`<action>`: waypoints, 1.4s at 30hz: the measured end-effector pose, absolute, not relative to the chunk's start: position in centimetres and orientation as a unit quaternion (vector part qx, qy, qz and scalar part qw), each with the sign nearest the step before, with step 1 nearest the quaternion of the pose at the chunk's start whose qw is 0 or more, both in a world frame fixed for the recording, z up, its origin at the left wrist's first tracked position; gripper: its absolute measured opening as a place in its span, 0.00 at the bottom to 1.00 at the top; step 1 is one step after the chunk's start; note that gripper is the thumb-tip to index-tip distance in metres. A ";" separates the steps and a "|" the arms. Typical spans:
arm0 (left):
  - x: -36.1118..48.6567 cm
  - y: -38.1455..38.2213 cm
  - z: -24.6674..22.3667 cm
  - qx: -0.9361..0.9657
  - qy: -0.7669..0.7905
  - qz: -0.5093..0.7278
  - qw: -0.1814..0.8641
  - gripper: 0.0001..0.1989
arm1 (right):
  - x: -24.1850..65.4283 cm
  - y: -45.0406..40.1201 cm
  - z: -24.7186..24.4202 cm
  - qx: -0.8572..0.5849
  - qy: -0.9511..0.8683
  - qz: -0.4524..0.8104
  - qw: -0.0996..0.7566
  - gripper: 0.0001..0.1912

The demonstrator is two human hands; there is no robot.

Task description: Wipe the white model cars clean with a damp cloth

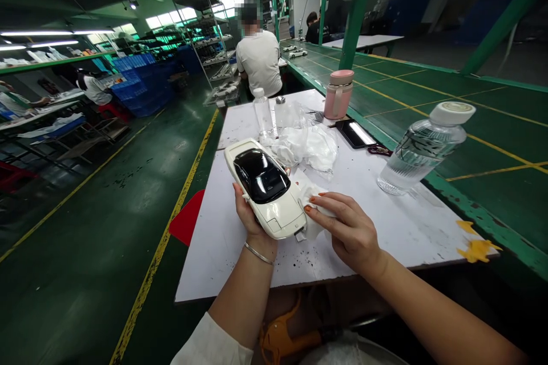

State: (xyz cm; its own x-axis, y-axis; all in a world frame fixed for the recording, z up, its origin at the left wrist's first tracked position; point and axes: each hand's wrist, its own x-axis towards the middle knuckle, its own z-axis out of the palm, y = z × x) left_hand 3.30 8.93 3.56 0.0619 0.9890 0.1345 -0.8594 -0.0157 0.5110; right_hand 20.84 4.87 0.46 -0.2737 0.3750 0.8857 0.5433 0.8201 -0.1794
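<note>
A white model car with a glossy black roof and windows is tilted above the table. My left hand is wrapped around its underside and left flank, gripping it from below. At the car's front right side, my right hand pinches a white cloth against the bodywork. Its index and middle fingers lie over the cloth, and the thumb is mostly hidden. Part of the cloth hangs down beside the front bumper.
Behind the car sit crumpled clear plastic bags, a clear bottle, a pink tumbler and a phone. A large water bottle stands at the right of the white table. Ahead, a person in a white shirt sits facing away.
</note>
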 end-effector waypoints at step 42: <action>3.3 8.8 3.5 0.221 0.171 0.640 0.716 0.38 | 24.5 2.1 2.3 -0.345 -0.763 -0.011 0.546 0.24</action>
State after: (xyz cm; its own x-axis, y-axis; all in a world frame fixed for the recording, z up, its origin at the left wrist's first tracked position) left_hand 3.31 8.83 3.52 0.1228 0.9917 0.0379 -0.8411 0.0837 0.5343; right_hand 24.47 2.11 2.33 -0.1646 0.5149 0.8413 0.5386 0.7615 -0.3607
